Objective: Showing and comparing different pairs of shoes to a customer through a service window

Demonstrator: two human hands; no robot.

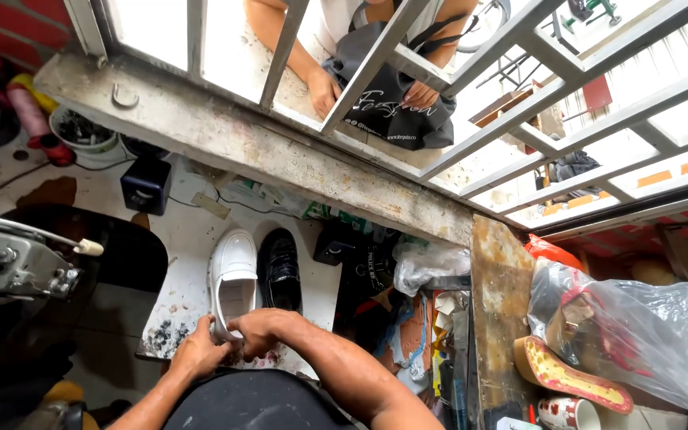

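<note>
Both my hands are down at the bottom centre of the frame, working the heel end of a white leather slip-on shoe (232,279). My left hand (198,350) is curled tight around the heel edge, and my right hand (260,328) pinches the same rim from the other side, so both are closed on it. The shoe lies on a paint-spattered white board (181,302), toe pointing up the frame. Touching it on the right is a shiny black leather shoe (279,271). Left of centre sits a grey metal sewing machine head (9,267). Lower right there's a clear plastic bag (639,334) stuffed with stuff. Further up, past the stained concrete ledge (264,151) and the grey window bars (376,56), another person's hands rest on a dark fabric bag (384,103).
</note>
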